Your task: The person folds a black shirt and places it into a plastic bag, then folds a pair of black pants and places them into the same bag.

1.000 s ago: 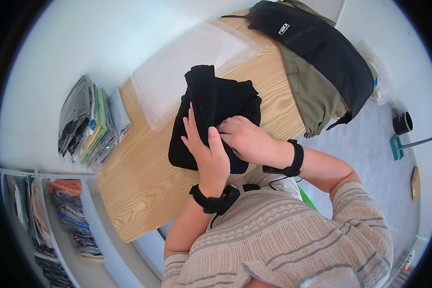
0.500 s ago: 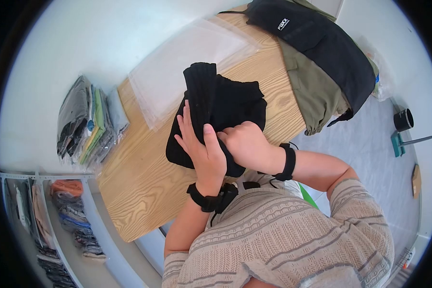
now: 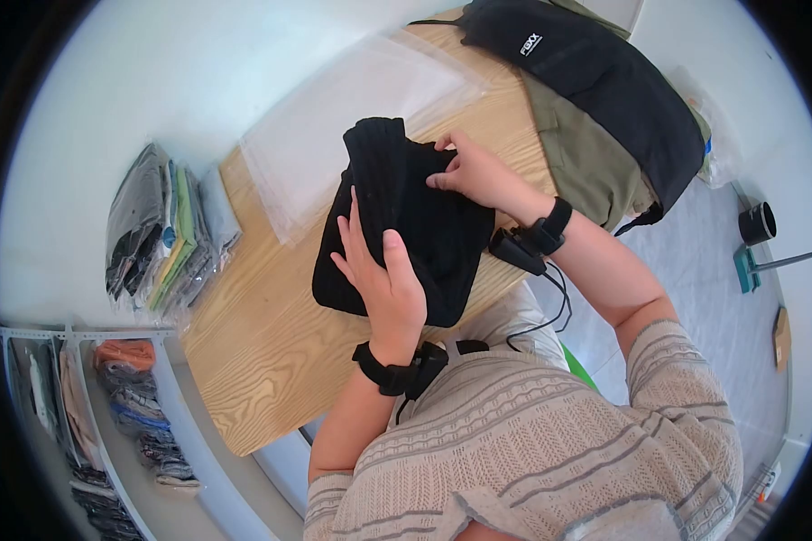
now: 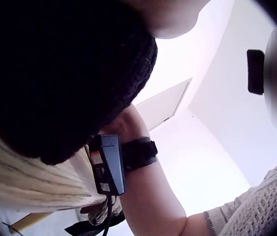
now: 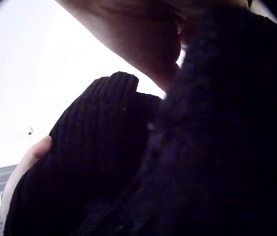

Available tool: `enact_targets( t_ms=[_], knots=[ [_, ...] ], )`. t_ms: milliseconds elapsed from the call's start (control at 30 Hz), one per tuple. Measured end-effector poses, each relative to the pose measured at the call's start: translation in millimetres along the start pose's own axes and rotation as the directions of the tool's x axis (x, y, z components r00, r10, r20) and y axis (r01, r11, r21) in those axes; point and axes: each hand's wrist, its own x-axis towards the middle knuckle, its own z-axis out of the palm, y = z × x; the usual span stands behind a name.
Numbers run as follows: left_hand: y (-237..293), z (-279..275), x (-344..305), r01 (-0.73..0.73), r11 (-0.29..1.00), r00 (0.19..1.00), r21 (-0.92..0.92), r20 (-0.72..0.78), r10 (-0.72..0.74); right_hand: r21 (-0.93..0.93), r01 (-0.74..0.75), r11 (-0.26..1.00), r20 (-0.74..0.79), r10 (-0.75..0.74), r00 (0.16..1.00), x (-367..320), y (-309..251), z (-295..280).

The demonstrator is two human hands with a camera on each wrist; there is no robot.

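A black knit garment [image 3: 456, 234], folded into a bundle with ribbed fabric, lies on the wooden table in front of the person. The left hand [image 3: 383, 288] rests against its left part, fingers straight and thumb raised over the folded strip. At the bundle's far right corner, the right hand [image 3: 483, 176] pinches the cloth between thumb and bent fingers. Dark fabric [image 4: 60, 73] fills much of the left wrist view, with the right forearm beyond it. In the right wrist view, ribbed cloth [image 5: 99, 132] stands up beside a left fingertip.
Clear plastic bags [image 3: 334, 126] lie flat at the table's back. Bagged clothes [image 3: 167, 234] are stacked at the left edge, above a shelf [image 3: 167, 334] of packed garments. Black and olive clothing [image 3: 604, 117] covers the right end of the wooden table [image 3: 262, 361].
The right hand has moved from the garment's near middle, beside the left hand, out to its far right corner. The left hand stays almost in place on the garment.
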Motion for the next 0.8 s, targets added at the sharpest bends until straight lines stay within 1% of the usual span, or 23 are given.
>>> enact_targets(
  t_ms=[67,100,167,200,267,300,333,367,433,467,500,533,567,600,633,667,700,733,767,800],
  knots=[
    [1,0,-1,0.021,1.0,1.0,0.016,-0.006,-0.021,0.059,0.025,0.998,-0.04,-0.023,0.999,0,2,0],
    [1,1,-1,0.04,0.999,0.999,0.032,-0.015,-0.039,0.059,0.026,0.998,-0.037,-0.024,0.999,-3,-2,-3],
    [1,2,-2,0.051,0.998,0.999,0.037,-0.02,-0.051,-0.224,-0.07,0.972,-0.065,0.056,0.996,-13,-14,-11],
    [1,3,-2,0.056,0.998,0.998,0.041,-0.02,-0.055,-0.224,-0.071,0.972,-0.062,0.058,0.996,-13,-6,-9],
    [-1,3,-2,0.037,0.997,0.999,0.064,-0.008,-0.037,-0.244,0.028,0.969,0.08,-0.009,0.997,-9,12,-5],
    [-2,4,0,0.015,0.996,1.0,0.086,0.001,-0.015,-0.246,0.027,0.969,0.077,-0.008,0.997,-9,13,-7],
    [0,6,2,0.014,0.996,1.0,0.084,0.0,-0.014,-0.234,0.052,0.971,0.106,-0.028,0.994,-9,14,-8],
    [1,6,4,-0.012,0.993,1.0,0.118,0.016,0.01,-0.22,0.077,0.973,0.136,-0.047,0.99,-10,14,-9],
    [4,6,6,-0.035,0.988,0.999,0.152,0.031,0.031,-0.237,0.075,0.969,0.159,-0.038,0.987,-11,13,-10],
    [5,5,8,-0.141,0.947,0.98,0.288,0.175,0.093,-0.253,0.075,0.965,0.179,-0.03,0.983,-12,12,-11],
    [6,5,9,-0.259,0.879,0.938,0.401,0.323,0.129,-0.254,0.078,0.964,0.18,-0.032,0.983,-12,13,-10],
    [6,3,9,-0.376,0.808,0.873,0.454,0.465,0.145,-0.234,0.084,0.969,0.157,-0.048,0.986,-13,15,-9],
    [8,3,9,-0.375,0.808,0.874,0.454,0.464,0.145,-0.213,0.092,0.973,0.135,-0.064,0.989,-14,19,-7],
    [10,1,9,-0.392,0.788,0.853,0.474,0.507,0.12,-0.214,0.093,0.972,0.135,-0.065,0.989,-12,31,-8],
    [11,0,10,-0.411,0.767,0.831,0.492,0.548,0.094,-0.112,0.113,0.987,0.157,-0.094,0.983,-9,44,-12],
    [10,0,11,-0.412,0.767,0.825,0.491,0.558,0.086,-0.01,0.131,0.991,0.176,-0.127,0.976,-5,55,-14],
    [11,0,12,-0.411,0.767,0.828,0.493,0.554,0.088,-0.012,0.136,0.991,0.177,-0.132,0.975,-11,40,-23],
    [12,1,12,-0.411,0.757,0.828,0.507,0.556,0.077,-0.077,0.086,0.993,-0.016,-0.088,0.996,-24,10,-41],
    [12,2,12,-0.41,0.749,0.827,0.521,0.559,0.064,-0.131,0.023,0.991,-0.209,-0.05,0.977,-33,-8,-51],
    [12,2,11,-0.405,0.751,0.829,0.521,0.556,0.062,-0.134,0.025,0.991,-0.204,-0.053,0.978,-35,-10,-53]
  ],
)
